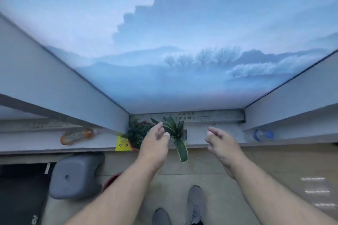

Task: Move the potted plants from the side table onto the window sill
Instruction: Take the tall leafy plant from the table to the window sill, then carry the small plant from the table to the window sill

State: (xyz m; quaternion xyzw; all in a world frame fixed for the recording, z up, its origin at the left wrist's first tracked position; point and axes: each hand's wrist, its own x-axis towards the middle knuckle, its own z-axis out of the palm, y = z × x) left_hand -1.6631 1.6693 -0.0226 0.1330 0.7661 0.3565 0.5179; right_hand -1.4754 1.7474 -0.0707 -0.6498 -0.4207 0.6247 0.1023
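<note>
The striped-leaf plant [175,131] stands on the window sill [225,136], near its front edge, with one long leaf hanging over the lip toward the floor. Just to its left sits the bushy plant [137,131] in a reddish pot, also on the sill, beside a yellow card [121,145]. My left hand [155,139] is spread loose in front of the bushy plant, gripping nothing, fingers near the striped leaves; whether they touch I cannot tell. My right hand [222,141] hovers unclenched and empty, apart from both pots.

Both pots look placed, so I judge this step about done. The risk is the drooping leaf: if my left wrist catches it as I draw back, the pot could tip off the edge (it sits close to it). An orange bottle [77,135] lies on the sill further left, a blue-capped bottle [263,135] to the right. Below, a grey stool [76,177] hides part of another reddish pot [111,179]
</note>
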